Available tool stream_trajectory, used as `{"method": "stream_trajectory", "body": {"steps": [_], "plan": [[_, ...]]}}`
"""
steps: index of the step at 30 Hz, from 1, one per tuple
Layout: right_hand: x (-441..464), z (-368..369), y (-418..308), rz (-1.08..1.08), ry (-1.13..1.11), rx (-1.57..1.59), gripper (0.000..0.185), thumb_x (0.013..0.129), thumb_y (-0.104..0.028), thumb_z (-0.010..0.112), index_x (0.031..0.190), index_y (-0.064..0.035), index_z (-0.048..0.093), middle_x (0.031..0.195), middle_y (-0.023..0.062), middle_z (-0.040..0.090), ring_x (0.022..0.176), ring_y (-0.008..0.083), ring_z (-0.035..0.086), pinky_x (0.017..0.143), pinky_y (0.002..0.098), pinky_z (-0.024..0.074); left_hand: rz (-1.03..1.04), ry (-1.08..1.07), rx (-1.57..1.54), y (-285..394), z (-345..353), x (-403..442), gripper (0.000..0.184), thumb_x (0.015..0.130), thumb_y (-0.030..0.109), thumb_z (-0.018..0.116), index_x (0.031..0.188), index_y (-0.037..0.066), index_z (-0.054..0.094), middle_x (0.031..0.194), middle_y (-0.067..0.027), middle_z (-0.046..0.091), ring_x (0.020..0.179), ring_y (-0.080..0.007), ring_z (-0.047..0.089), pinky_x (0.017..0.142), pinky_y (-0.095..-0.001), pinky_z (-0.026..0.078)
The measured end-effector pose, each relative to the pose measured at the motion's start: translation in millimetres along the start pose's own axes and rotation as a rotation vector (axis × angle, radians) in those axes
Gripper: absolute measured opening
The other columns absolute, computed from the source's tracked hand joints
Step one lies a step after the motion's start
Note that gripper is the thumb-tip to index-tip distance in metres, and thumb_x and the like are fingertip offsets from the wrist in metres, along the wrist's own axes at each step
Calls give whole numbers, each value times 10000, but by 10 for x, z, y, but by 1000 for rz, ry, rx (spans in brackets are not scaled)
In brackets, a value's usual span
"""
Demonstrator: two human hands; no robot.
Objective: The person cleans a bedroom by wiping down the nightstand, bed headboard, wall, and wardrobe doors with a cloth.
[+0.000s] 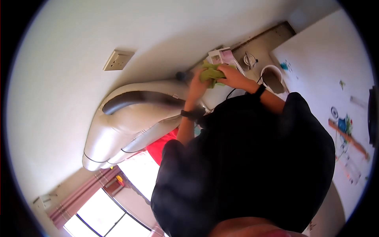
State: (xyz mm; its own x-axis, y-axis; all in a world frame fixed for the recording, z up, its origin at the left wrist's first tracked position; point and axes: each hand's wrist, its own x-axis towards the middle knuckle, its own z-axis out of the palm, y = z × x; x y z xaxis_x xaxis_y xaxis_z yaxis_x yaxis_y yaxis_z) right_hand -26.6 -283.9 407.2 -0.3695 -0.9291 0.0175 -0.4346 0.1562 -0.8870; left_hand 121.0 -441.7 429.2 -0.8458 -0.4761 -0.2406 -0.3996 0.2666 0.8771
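Observation:
A crumpled green cloth is held between my two hands above a white surface. My left hand grips the cloth on its left side, with a dark band on the wrist. On the cloth's right side, my right hand has its fingers closed on it; a black band circles that wrist. Just behind the cloth lies a pink and white box. Some fingers are hidden by the folds.
A padded beige headboard leans along the wall at left, near a red cloth. Beyond my right hand stand a white round container and a small metallic object. A wall socket is at upper left.

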Motion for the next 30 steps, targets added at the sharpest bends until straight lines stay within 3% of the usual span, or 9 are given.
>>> {"method": "stream_trajectory", "body": {"steps": [2,8,11,15,20,23,29,30], "plan": [[-363,-92,-121,15,29,-17,389,797,-205,737,1085,-23,549,1067,196,598,1000,385,590,835,442,477,15,-97,-75,-82,193,-147,534,810,34,710,1317,62,542,1162,-99,650,1051,-177,620,909,-314,505],[-1311,-213,-583,180,252,-129,306,817,-162,698,1043,-51,524,1031,155,573,970,392,570,802,442,477,189,-282,-237,394,648,-513,513,841,22,671,1332,67,533,1195,-108,637,1070,-175,614,904,-312,507],[-1687,-285,-771,222,370,-213,304,814,-162,687,1045,-54,523,1035,149,564,981,380,567,805,441,480,91,-421,-270,662,868,-683,485,840,28,640,1306,50,507,1186,-115,588,1089,-204,573,931,-317,469],[-2115,-368,-939,243,459,-277,314,806,-178,682,1049,-49,530,1021,150,560,975,370,568,809,438,486,78,-633,-349,633,1196,-668,496,849,32,625,1324,42,483,1232,-101,564,1136,-181,544,957,-310,449],[-2737,-607,-1051,262,703,-115,301,789,-161,708,1019,-39,558,983,158,564,932,363,577,786,423,482,63,-858,-419,1190,1655,-722,492,867,63,603,1337,31,462,1258,-71,546,1172,-169,522,1006,-309,416],[-3062,-820,-1059,197,874,-23,325,770,-152,741,1030,-33,587,985,156,573,897,363,578,775,411,479,-27,-1051,-653,1439,2036,-714,496,868,63,587,1344,33,454,1260,-71,546,1186,-168,517,1026,-311,403],[-3851,-1495,-824,93,1062,-50,359,773,-150,753,1089,-43,618,1023,151,586,949,355,576,825,407,481,97,-1043,-619,2043,3095,-774,479,861,45,599,1325,37,480,1256,-72,564,1152,-170,551,991,-323,440],[-3982,-1665,-831,43,1122,-102,319,745,-68,753,1020,-36,595,940,128,547,865,311,553,741,356,468,117,-1026,-624,2211,3302,-819,490,856,42,612,1328,37,481,1256,-72,564,1152,-170,552,991,-325,443]]}}
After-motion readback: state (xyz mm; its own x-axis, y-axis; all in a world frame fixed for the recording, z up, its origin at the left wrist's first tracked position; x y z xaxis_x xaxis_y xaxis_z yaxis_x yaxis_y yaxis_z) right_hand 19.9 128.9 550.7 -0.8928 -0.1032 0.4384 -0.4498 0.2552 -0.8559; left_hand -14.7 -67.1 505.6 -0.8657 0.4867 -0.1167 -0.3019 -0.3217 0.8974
